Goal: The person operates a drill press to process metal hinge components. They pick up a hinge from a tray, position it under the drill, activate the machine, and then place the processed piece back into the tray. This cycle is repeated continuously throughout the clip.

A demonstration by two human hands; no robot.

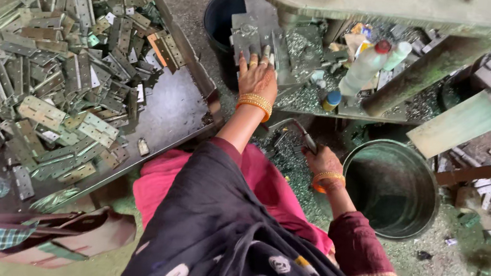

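My left hand [257, 78], at upper centre of the frame, lies flat with fingers extended on the stack of metal hinge plates [251, 34] seated in the press fixture; it presses down on the stack and closes around nothing. My right hand [322, 160], at centre, is curled around a dark metal lever handle [304, 137]; the grip looks closed, though the fingertips are hidden. The supply of loose hinges [62, 68] fills the tray surface [177, 118] at upper left, well apart from both hands. A dark metal bucket [393, 187] stands just beside the right hand, at right of centre. To do this step well, in my judgement: keep the left fingers flat and behind the tool line, square the plates against the fixture, and hold the lever firmly near its end.
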